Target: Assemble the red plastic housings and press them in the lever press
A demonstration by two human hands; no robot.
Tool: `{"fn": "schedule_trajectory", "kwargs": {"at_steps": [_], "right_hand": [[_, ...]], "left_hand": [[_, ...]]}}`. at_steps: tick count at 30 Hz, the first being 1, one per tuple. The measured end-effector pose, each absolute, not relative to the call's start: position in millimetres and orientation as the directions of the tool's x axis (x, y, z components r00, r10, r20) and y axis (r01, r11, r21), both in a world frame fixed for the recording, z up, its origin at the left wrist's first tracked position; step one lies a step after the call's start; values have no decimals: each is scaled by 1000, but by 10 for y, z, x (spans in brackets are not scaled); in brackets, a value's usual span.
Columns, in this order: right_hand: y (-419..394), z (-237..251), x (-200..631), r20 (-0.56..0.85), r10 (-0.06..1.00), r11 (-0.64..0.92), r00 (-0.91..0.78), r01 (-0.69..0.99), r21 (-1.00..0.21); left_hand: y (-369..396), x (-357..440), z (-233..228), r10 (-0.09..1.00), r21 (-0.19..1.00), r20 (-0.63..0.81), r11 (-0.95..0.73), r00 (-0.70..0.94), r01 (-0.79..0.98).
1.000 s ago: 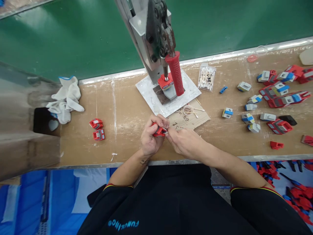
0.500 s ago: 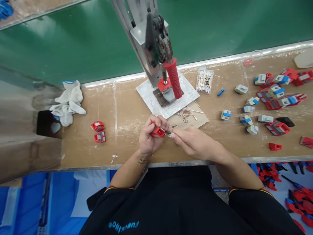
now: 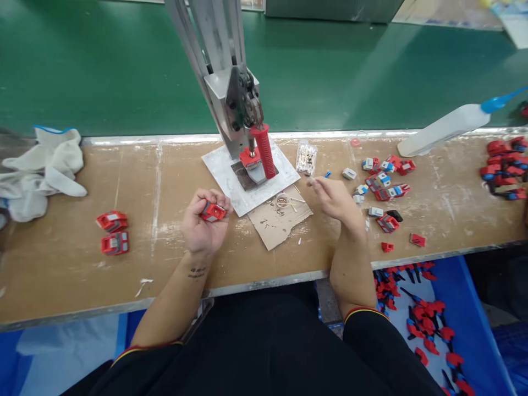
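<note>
My left hand [image 3: 203,223] grips a small red toy part [image 3: 213,212] just above the brown bench, left of the press plate. Apart from it, my right hand [image 3: 333,197] hovers over the bench with fingers loosely curled; whether it pinches something tiny I cannot tell. It is nearest the scattered red, blue and grey toy parts [image 3: 381,181]. A hand press [image 3: 241,104] with a red handle [image 3: 264,151] stands on a white plate [image 3: 247,176], a red part seated under its ram. A cardboard scrap [image 3: 278,220] with small metal bits lies between my hands.
Two red parts [image 3: 112,232] lie at the left, white gloves [image 3: 39,170] beyond them. A bag of small pieces [image 3: 306,158] and a white squeeze bottle [image 3: 445,126] sit at the back right. A blue bin [image 3: 429,324] of red parts is below the bench edge. A green belt runs behind.
My hands have separated: the right one left the red part and swung right toward the scattered parts. The left keeps the part. The camera view has tilted up and shifted.
</note>
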State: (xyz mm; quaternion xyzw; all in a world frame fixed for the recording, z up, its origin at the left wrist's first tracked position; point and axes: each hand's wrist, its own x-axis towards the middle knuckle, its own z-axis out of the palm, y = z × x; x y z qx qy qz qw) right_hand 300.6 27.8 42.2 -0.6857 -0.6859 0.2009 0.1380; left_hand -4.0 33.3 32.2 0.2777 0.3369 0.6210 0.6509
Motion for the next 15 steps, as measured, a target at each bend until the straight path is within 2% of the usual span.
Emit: {"fn": "schedule_trajectory", "kwargs": {"at_steps": [3,6,11,15], "right_hand": [[377,403,2835,-256,965,-133,50,939,-318],[417,456,2749,-327,934,-210,145,962,-173],[414,482,2759,-302,929,-255,214,962,-102],[416,455,2751,-264,940,-247,215,964,-95]], "left_hand": [[333,-21,334,993,775,-115,81,-14,-627],[333,-14,341,993,767,-118,83,-12,-636],[338,-29,333,994,762,-109,82,-3,-642],[337,-37,314,997,756,-80,66,8,-651]]}}
